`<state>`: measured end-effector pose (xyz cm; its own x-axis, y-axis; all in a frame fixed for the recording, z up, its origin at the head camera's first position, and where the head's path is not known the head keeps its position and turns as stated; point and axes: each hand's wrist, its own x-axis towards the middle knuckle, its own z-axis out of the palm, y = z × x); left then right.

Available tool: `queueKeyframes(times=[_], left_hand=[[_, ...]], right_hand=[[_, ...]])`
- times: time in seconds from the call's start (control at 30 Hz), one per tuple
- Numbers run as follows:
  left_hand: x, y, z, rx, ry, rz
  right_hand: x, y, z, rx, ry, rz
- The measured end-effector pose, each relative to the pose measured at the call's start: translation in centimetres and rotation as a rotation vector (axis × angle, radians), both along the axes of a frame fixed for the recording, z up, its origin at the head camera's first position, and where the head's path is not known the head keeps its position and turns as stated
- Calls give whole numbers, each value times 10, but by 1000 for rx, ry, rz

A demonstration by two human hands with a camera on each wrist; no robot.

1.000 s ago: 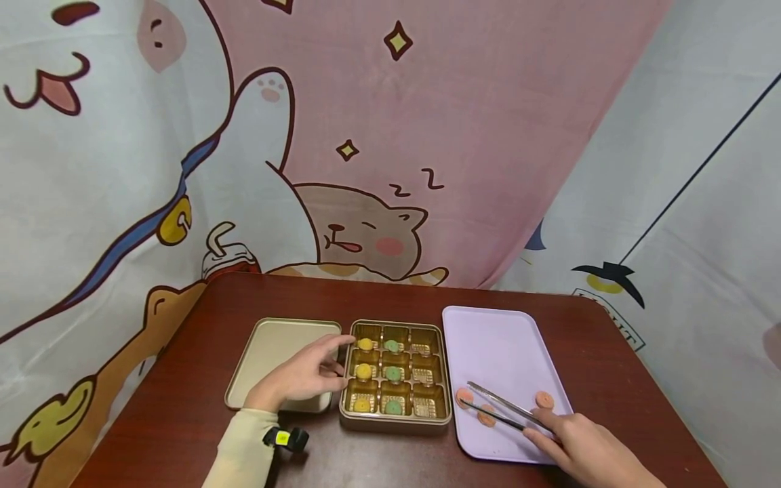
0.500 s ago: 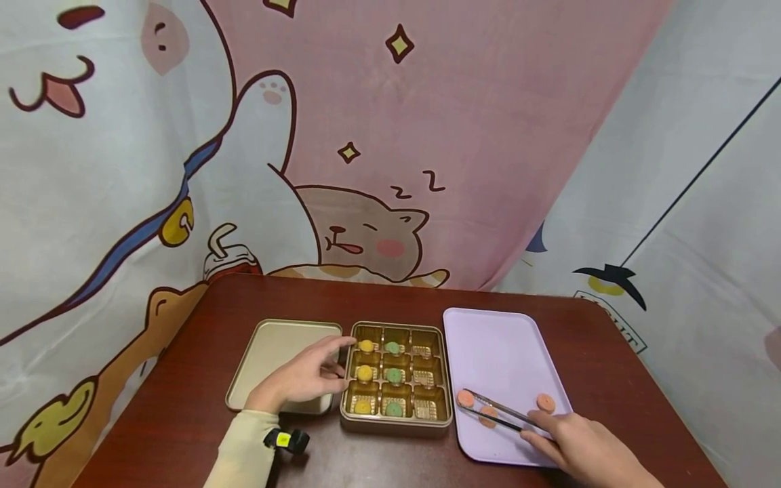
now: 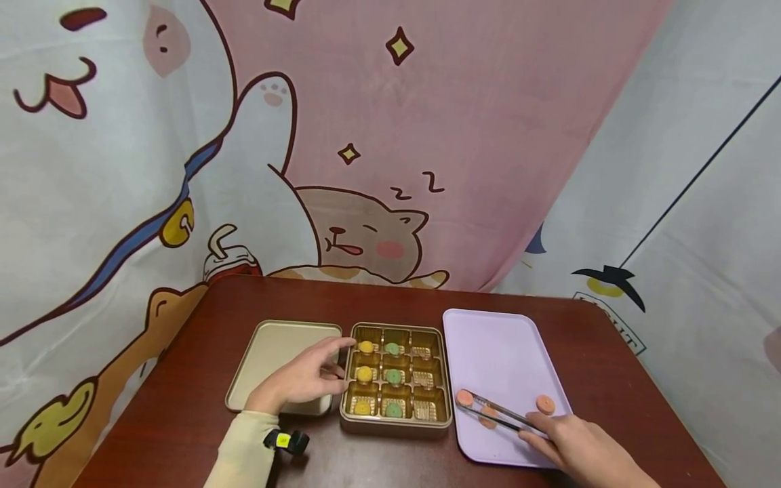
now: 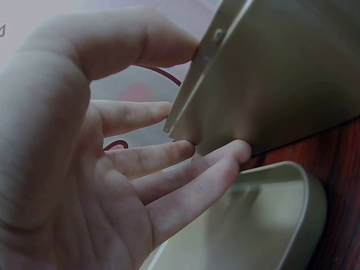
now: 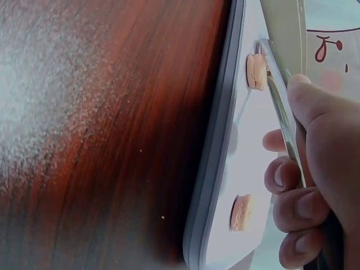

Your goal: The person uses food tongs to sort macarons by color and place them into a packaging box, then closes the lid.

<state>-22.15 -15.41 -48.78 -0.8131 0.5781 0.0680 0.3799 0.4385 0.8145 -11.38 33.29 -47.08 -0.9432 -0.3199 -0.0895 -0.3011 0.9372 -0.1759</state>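
While the right hand (image 3: 576, 440) is clamped round the tongs (image 3: 512, 413), a pink macaron (image 3: 465, 398) is framed between their tips at the left edge of the lilac tray (image 3: 494, 346); whether it is lifted cannot be told. A second macaron (image 3: 487, 417) is partly covered by the tongs, and a third macaron (image 3: 545, 405) is seen just beside the right hand. The left hand (image 3: 308, 371), its fingers spread apart, is rested against the left wall of the gold box (image 3: 395, 421). Yellow macarons (image 3: 364, 374) are set one to a compartment down its left column, green macarons (image 3: 394, 376) down its middle one. Farther left, the lid (image 3: 281, 346) is partly hidden by the left hand on the table (image 3: 342, 464).
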Motion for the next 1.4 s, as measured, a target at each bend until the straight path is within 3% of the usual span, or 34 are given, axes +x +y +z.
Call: queueKeyframes(times=[0.23, 0.53, 0.83, 1.13, 1.4], left_hand=[[-2, 0, -1, 7, -8, 0], [-3, -1, 1, 8, -4, -2], [-2, 0, 0, 8, -5, 2], [0, 1, 1, 17, -13, 9], [0, 1, 1, 12, -15, 9]], right_hand=[[-1, 0, 2, -30, 37, 7], [-4, 1, 11, -102, 218, 77], [-8, -5, 27, -82, 177, -3], [-6, -17, 31, -100, 195, 42], [1, -28, 28, -119, 341, 167]])
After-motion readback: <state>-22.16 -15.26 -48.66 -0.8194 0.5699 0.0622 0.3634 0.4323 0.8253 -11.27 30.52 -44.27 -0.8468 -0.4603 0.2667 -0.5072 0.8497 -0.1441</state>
